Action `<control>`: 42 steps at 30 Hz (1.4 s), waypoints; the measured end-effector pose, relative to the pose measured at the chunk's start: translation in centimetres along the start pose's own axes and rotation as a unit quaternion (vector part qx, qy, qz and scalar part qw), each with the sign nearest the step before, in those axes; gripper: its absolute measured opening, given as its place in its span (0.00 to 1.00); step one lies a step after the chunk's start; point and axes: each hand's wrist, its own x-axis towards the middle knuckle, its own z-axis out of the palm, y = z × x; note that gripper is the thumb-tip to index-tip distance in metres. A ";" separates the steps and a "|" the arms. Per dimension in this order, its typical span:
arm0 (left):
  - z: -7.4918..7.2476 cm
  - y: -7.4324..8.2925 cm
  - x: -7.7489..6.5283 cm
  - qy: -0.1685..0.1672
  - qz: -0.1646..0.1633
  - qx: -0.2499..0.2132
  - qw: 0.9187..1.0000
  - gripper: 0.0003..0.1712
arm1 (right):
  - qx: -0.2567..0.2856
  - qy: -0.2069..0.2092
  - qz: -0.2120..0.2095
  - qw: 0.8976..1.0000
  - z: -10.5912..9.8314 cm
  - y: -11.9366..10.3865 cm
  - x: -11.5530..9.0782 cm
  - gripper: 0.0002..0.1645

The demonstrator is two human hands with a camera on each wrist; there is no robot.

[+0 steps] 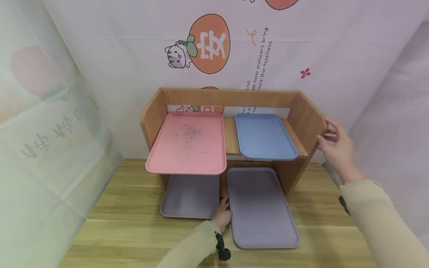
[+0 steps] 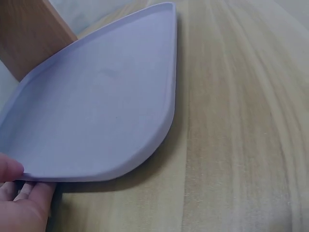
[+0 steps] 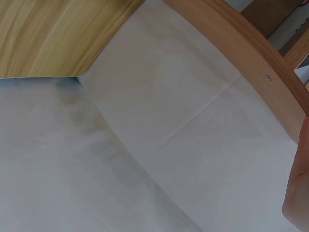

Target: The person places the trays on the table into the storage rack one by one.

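A wooden two-tier shelf (image 1: 231, 97) stands on the table with trays on both levels. On the lower right, a purple tray (image 1: 261, 208) juts forward past the shelf; my left hand (image 1: 222, 215) pinches its left edge. The left wrist view shows the thumb (image 2: 9, 169) over the rim of this tray (image 2: 96, 101), with fingers below it. My right hand (image 1: 338, 149) grips the front edge of the shelf's right side panel (image 1: 306, 119), thumb on one side. Only part of that hand (image 3: 297, 188) enters the right wrist view, against the curved panel edge (image 3: 260, 72).
A pink tray (image 1: 189, 145) with dark smudges lies on the upper left, overhanging the front. Beside it sits a smaller blue tray (image 1: 264, 136). Another purple tray (image 1: 192, 195) is below the pink one. Printed cloth (image 1: 134, 67) hangs behind the wood-grain table (image 1: 110, 223).
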 end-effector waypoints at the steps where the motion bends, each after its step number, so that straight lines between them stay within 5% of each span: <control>1: 0.0 -0.2 0.1 0.000 0.000 -0.002 1.000 0.47 | -0.001 -0.001 0.000 1.000 0.0 0.0 0.0 0.37; 14: 0.2 0.4 0.1 -0.037 -0.034 0.001 0.999 0.46 | -0.025 -0.006 0.001 1.000 -0.3 0.1 0.1 0.37; 37: 0.7 3.5 1.0 0.085 0.000 0.063 0.994 0.39 | -0.020 -0.014 -0.001 1.000 0.0 -0.4 -0.3 0.37; 42: 0.6 3.5 1.0 0.069 -0.003 0.071 0.995 0.38 | -0.021 -0.013 -0.006 1.000 -0.1 -0.3 -0.3 0.37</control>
